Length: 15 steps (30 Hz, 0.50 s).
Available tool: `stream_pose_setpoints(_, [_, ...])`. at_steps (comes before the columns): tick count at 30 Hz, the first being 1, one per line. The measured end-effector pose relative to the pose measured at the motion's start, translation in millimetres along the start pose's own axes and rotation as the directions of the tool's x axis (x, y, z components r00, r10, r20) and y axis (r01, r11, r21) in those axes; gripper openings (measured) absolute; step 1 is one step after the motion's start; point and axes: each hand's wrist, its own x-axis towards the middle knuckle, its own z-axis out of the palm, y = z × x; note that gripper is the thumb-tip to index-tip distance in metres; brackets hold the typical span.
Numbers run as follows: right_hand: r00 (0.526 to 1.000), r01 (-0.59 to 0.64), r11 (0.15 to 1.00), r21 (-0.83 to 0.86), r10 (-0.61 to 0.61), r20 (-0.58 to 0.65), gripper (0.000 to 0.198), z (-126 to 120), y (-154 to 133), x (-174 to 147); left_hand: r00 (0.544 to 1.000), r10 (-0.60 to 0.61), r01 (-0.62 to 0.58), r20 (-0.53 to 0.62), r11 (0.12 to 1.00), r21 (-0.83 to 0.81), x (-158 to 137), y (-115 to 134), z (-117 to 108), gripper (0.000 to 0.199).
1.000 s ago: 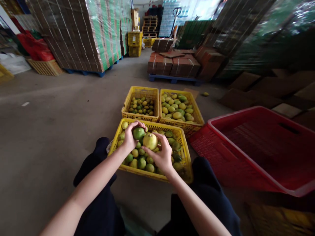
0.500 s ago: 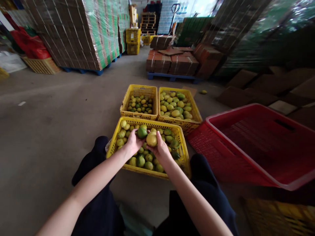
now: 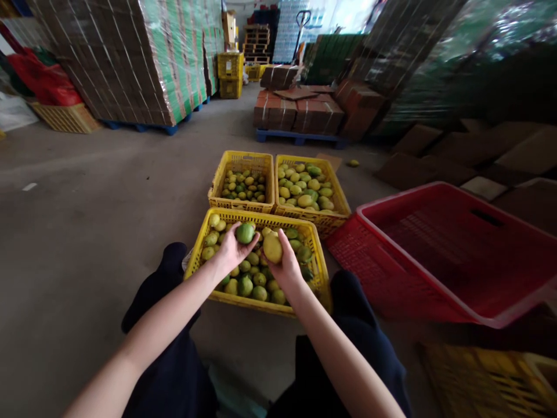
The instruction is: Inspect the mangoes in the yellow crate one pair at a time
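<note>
My left hand [image 3: 232, 249] is closed around a green lemon [image 3: 245, 233], palm turned up. In my right hand [image 3: 287, 267] I hold a yellow lemon [image 3: 272, 248], larger than the green one, with my thumb along its right side. Both hands are over the near yellow crate [image 3: 322, 273], which is filled with green and yellowish lemons [image 3: 260, 293]. My forearms and hands cover part of the fruit in it.
Behind stand a yellow crate of small lemons [image 3: 246, 184] and another of larger yellow ones [image 3: 304, 186]. A red crate [image 3: 378, 261] tilts at the right. A lone lemon [image 3: 354, 163] lies on the floor. Farther back, cartons [image 3: 300, 113] sit on a blue pallet [image 3: 296, 138].
My hands have moved apart: the left with the green lemon shifted left, the right with the yellow lemon slightly right and down. The whole view has shifted a little.
</note>
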Motion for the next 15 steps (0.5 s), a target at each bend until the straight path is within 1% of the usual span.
stream_pose_setpoints(3, [0.990,-0.013,0.997,0.077,0.024,-0.140,0.014,3,-4,-2,0.998,-0.059,0.059,-0.017,0.998,0.021,-7,5,3,0.020])
stream_pose_setpoints(5, [0.973,-0.031,0.992,0.120,0.057,-0.222,0.016,8,-6,-5,0.990,-0.139,0.140,-0.040,0.989,0.040,-10,8,3,0.023])
stream_pose_setpoints(6, [0.968,-0.043,0.991,0.129,0.074,-0.242,0.018,10,-6,-6,0.982,-0.179,0.182,-0.058,0.982,0.045,-10,8,2,0.025])
stream_pose_setpoints(8, [0.964,-0.070,0.987,0.142,0.104,-0.244,0.026,13,-5,-8,0.972,-0.216,0.221,-0.089,0.974,0.052,-11,8,1,0.028])
stream_pose_setpoints(10, [0.971,-0.078,0.986,0.151,0.109,-0.212,0.029,16,-5,-10,0.977,-0.193,0.199,-0.095,0.978,0.061,-10,8,1,0.027])
stream_pose_setpoints(13, [0.978,-0.061,0.990,0.131,0.085,-0.188,0.022,18,-8,-13,0.989,-0.127,0.135,-0.078,0.986,0.097,-9,9,2,0.025])
stream_pose_setpoints(15, [0.977,-0.089,0.992,0.087,0.104,-0.189,0.021,18,-11,-15,0.990,-0.130,0.138,-0.060,0.981,0.136,-8,10,2,0.027])
